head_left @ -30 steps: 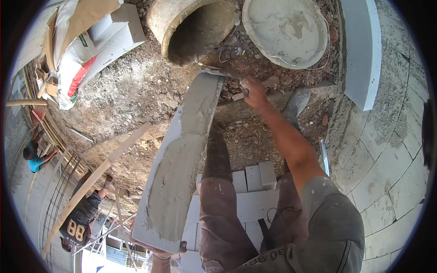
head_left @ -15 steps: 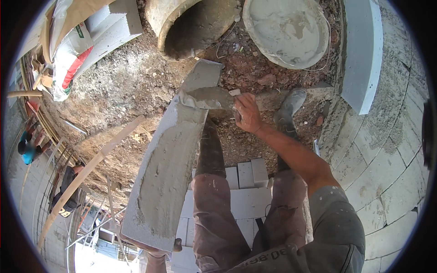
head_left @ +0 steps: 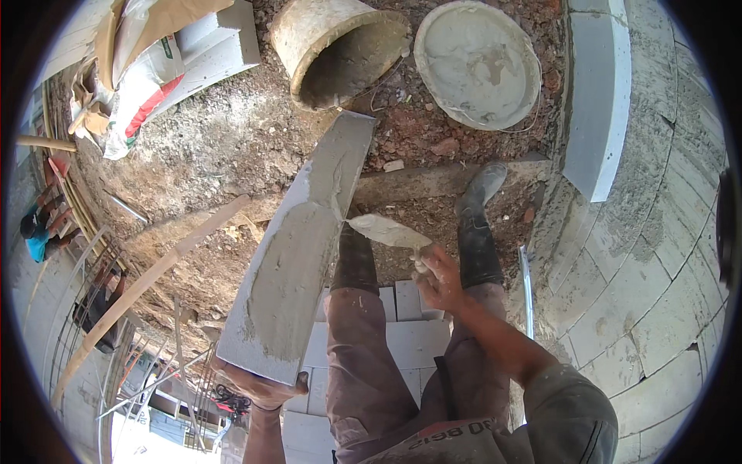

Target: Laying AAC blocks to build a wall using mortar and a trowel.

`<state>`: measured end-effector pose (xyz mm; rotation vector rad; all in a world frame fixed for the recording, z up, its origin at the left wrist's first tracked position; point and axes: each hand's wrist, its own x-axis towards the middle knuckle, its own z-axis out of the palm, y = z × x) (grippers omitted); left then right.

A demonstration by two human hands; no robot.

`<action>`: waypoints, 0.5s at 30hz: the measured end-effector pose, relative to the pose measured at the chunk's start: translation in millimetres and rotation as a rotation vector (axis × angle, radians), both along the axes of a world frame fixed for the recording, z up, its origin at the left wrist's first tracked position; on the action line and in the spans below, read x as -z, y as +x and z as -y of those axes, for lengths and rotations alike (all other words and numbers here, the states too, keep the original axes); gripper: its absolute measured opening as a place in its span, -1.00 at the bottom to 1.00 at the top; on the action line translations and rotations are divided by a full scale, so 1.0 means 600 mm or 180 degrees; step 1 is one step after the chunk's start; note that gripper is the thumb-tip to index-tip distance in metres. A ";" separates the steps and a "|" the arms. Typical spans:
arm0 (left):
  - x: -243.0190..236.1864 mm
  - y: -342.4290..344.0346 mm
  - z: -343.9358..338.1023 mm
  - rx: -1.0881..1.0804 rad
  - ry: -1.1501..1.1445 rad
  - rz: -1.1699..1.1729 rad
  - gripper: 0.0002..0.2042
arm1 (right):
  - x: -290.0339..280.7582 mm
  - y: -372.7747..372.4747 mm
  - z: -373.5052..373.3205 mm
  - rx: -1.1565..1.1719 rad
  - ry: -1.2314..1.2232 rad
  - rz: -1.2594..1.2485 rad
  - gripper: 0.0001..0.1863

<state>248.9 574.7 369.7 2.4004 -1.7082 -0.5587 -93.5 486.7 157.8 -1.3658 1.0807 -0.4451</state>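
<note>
A long pale grey block [head_left: 334, 158] stretches away from me, its far end near a tipped bucket. Wet mortar [head_left: 287, 267] lies spread along much of its upper face, while the far end shows little. My left hand [head_left: 261, 389] grips the block's near end from below, the fingers partly hidden beneath it. In my right hand [head_left: 440, 280] is a trowel [head_left: 386, 230], held by its handle just right of the block. Mortar coats its blade, whose tip is close to the block's right edge; whether they touch I cannot tell.
Beyond the block, a bucket [head_left: 309, 39] lies tipped beside a round tub of mortar [head_left: 479, 66]. Pale blocks [head_left: 410, 340] are laid beneath my legs. A block wall [head_left: 618, 309] runs along the right. Poles [head_left: 147, 301] and two people [head_left: 39, 232] are at left.
The trowel has come off the block's far part, moving nearer to me with my right hand. The block's far end now shows uncovered. My left hand keeps its hold, slightly higher in view.
</note>
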 end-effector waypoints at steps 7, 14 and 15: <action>0.001 -0.007 -0.009 0.0233 0.0275 0.0038 0.13 | 0.080 0.045 0.235 -0.0503 0.3143 0.0688 -0.43; -0.001 0.011 -0.015 0.0010 0.0335 -0.0191 0.23 | 0.039 0.007 0.317 -0.1901 0.3078 -0.0149 -0.43; -0.001 0.012 -0.013 -0.0018 0.0322 -0.0206 0.23 | 0.016 -0.002 0.330 -0.2245 0.2959 -0.0302 -0.43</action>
